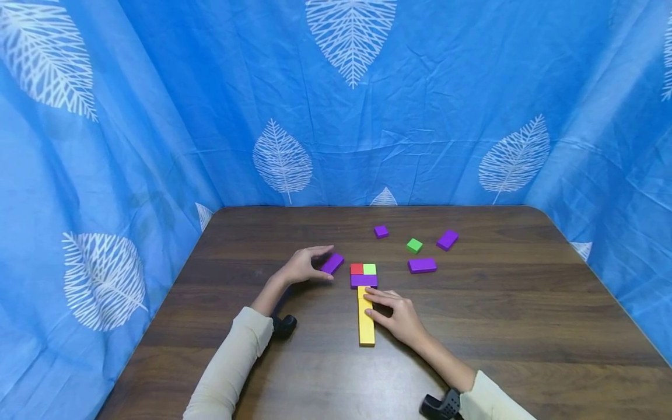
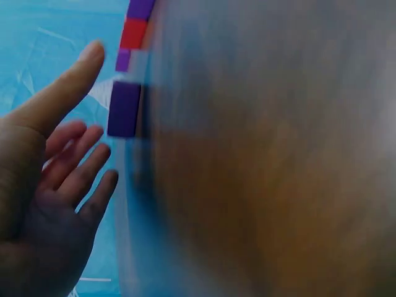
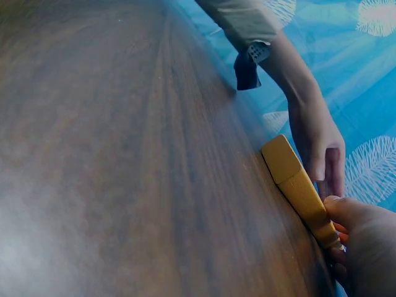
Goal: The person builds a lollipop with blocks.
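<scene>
My left hand point(image 1: 304, 265) is spread beside a purple block point(image 1: 333, 263), with thumb and fingers apart on either side of it. In the left wrist view, a gap shows between the fingers and a purple block point(image 2: 124, 109). My right hand point(image 1: 400, 318) touches a line of yellow blocks point(image 1: 366, 324) from the right, index finger over the far end and thumb at the side. Just beyond the yellow line lies a purple block point(image 1: 364, 281), with a red block point(image 1: 357, 269) and a light green block point(image 1: 370, 269) side by side behind it.
Loose blocks lie toward the back right: a small purple one point(image 1: 381, 232), a green one point(image 1: 414, 245) and two longer purple ones point(image 1: 447, 240) point(image 1: 422, 266). The brown wooden table point(image 1: 499, 303) meets a blue leaf-print curtain point(image 1: 336, 146) at its back edge.
</scene>
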The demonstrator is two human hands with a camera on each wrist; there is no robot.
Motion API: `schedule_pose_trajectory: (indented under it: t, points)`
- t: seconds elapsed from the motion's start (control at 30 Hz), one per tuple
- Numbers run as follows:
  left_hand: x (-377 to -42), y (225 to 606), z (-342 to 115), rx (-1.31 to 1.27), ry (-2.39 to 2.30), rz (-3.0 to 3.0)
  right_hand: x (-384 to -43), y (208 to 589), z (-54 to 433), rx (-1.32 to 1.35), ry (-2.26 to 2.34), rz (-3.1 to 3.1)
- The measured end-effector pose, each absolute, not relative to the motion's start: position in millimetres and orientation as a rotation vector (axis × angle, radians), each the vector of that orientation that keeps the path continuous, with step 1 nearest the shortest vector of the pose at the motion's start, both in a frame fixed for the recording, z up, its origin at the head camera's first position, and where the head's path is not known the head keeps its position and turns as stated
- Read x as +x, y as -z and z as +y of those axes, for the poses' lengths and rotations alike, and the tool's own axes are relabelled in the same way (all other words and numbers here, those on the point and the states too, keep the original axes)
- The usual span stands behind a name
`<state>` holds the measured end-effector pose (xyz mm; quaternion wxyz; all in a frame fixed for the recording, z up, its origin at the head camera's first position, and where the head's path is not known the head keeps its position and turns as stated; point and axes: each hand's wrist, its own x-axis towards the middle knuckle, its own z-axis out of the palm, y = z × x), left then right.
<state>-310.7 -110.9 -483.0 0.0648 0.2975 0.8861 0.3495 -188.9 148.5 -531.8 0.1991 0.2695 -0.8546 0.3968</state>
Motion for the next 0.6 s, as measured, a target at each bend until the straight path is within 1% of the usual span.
schedule_pose_trajectory:
  t: [0.1,0.27,0.43,0.6]
  points:
    - [-318,481,-113,0.941,-0.904,2.619,-189,532,149,0.755,-1.114,-2.391]
    - [-325,477,-111,0.942,-0.76,2.579,-189,531,149,0.758,-1.124,-2.392]
    - [-329,473,-107,0.958,-0.701,2.548,-189,532,149,0.765,-1.119,-2.386]
    - [-329,475,-103,0.946,-0.739,2.571,-189,530,150,0.76,-1.121,-2.39]
